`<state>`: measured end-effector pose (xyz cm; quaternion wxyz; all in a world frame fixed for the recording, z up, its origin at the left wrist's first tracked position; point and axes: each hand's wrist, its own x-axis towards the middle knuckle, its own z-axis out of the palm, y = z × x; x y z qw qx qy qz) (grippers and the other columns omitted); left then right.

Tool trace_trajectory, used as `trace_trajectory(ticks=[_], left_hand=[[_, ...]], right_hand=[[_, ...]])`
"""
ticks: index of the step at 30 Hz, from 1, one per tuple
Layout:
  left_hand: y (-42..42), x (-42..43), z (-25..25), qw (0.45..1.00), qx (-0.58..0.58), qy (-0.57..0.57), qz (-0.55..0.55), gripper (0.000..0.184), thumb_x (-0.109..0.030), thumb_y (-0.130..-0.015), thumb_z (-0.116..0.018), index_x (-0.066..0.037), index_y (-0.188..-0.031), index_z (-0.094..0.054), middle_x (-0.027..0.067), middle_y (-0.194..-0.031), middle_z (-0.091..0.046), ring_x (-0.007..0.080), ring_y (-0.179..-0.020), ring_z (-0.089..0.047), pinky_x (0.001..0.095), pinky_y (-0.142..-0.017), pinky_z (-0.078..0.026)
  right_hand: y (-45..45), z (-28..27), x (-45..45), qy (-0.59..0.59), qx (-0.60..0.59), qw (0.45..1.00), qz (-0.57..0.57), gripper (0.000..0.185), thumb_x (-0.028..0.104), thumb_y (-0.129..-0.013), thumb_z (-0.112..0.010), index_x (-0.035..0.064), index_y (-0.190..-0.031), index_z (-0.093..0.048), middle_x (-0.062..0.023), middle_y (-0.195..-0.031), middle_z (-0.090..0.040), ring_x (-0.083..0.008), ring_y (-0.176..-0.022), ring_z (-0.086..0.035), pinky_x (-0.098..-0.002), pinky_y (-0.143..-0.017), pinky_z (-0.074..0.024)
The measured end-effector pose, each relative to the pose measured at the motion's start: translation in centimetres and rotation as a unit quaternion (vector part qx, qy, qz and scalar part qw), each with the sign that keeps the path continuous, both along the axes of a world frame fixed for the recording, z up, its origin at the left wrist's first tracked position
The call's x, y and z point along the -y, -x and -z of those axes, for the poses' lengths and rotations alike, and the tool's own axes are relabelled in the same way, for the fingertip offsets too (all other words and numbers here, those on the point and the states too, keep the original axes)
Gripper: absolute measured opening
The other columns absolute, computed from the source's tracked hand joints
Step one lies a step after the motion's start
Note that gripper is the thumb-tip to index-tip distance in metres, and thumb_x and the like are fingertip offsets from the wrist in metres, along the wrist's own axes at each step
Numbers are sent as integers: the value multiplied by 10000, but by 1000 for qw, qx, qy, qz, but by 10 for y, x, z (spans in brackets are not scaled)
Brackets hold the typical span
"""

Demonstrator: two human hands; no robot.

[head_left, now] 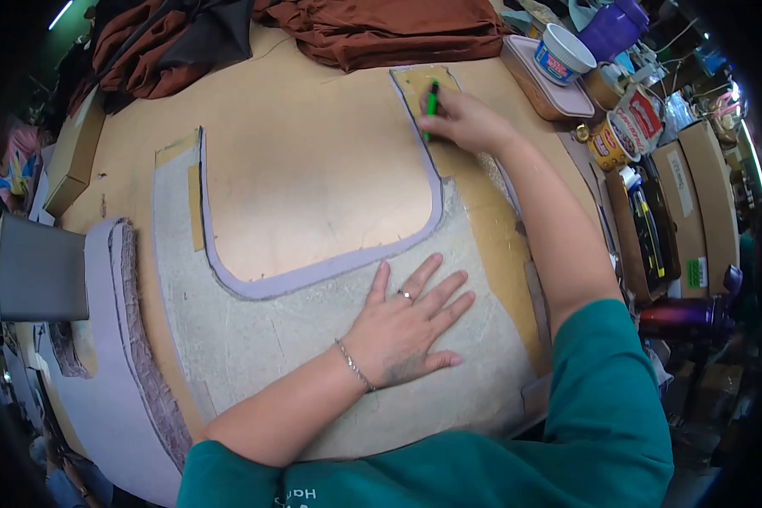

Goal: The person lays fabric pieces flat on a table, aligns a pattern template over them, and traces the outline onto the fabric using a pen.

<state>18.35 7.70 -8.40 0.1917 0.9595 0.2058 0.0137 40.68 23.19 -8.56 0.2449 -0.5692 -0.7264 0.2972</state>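
Note:
My left hand (411,326) lies flat with its fingers spread on a large grey U-shaped pattern template (313,372). Lavender fabric (339,264) shows as a narrow band along the template's inner curve. Up at the right arm of the U, my right hand (461,121) grips a green pen (432,110) held nearly upright. The pen is beside the inner edge, over the tan end piece (415,83) of the template; whether its tip touches is hard to tell.
Brown fabric (398,34) lies bunched at the back. A stack of lavender cut pieces (110,322) is at left, beside a grey box-like object (42,267). On the right stand a white tub (565,55) on a lidded container (542,85), a pen box (643,245) and cardboard boxes (686,203).

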Motion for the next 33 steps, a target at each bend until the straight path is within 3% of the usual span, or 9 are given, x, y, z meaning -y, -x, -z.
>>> trace_trajectory(ticks=[5,9,14,18,22,25,26,29,33], left_hand=[[-1,-4,-3,1000,0,30,7,639,-550,-736,-450,-205,-1261,-329,23,-1346,-234,237,-1265,-145,633,-890,-154],[-5,-54,5,972,201,107,-62,370,-356,-793,-478,-104,-1058,-529,67,-1135,-490,285,-1133,-376,425,-914,-313],[-64,-169,17,965,141,-79,-205,379,-375,-820,-401,-158,-1118,-488,48,-1217,-421,260,-1192,-298,507,-920,-259],[-82,-176,34,954,41,-172,-241,533,-546,-795,-332,-243,-1232,-367,19,-1325,-285,275,-1237,-209,601,-900,-196],[-82,-176,32,958,20,-158,-237,691,-668,-691,-394,-250,-1239,-359,16,-1330,-279,290,-1240,-199,617,-904,-179],[-84,-174,32,957,28,-164,-239,761,-706,-638,-425,-242,-1237,-364,24,-1330,-279,300,-1238,-201,621,-900,-181],[-83,-175,31,955,33,-171,-239,783,-718,-620,-435,-239,-1236,-366,28,-1330,-278,303,-1237,-202,622,-899,-183],[-82,-174,29,959,19,-159,-235,822,-734,-592,-448,-227,-1236,-369,32,-1331,-276,307,-1235,-205,623,-898,-184],[-89,-173,20,963,-13,-121,-240,920,-755,-527,-482,-199,-1249,-353,70,-1331,-267,354,-1229,-192,619,-902,-176]], right_hand=[[4,27,-103,-137,-81,984,84,174,175,-784,-567,53,-836,-455,-28,-723,-534,-107,-636,-486,-252,-574,-407],[2,35,-104,-127,-310,929,157,154,152,-799,-555,45,-836,-450,-21,-699,-544,-75,-589,-479,-233,-521,-414],[-1,48,-116,-177,-241,938,177,148,119,-793,-558,32,-841,-448,-39,-698,-530,-110,-653,-509,-241,-600,-422],[-6,54,-126,-210,-127,956,162,230,194,-736,-603,26,-840,-486,-150,-763,-574,-300,-754,-555,-343,-699,-427],[-41,35,-108,-185,-90,954,217,145,139,-768,-573,35,-798,-476,-88,-714,-579,-145,-675,-563,-302,-634,-445],[-8,31,-111,-197,11,964,175,468,205,-742,-606,141,-1170,-427,-130,-995,-558,-341,-773,-556,-393,-754,-444],[-6,27,-105,-233,-6,956,180,220,185,-712,-622,73,-866,-511,-121,-829,-598,-266,-769,-565,-352,-677,-441],[-52,38,-104,-278,44,920,273,148,133,-767,-575,39,-805,-467,-75,-699,-574,-134,-630,-558,-295,-584,-453],[-70,43,-80,-149,-318,880,321,227,161,-735,-616,4,-815,-473,-97,-737,-590,-172,-680,-584,-321,-623,-455]])
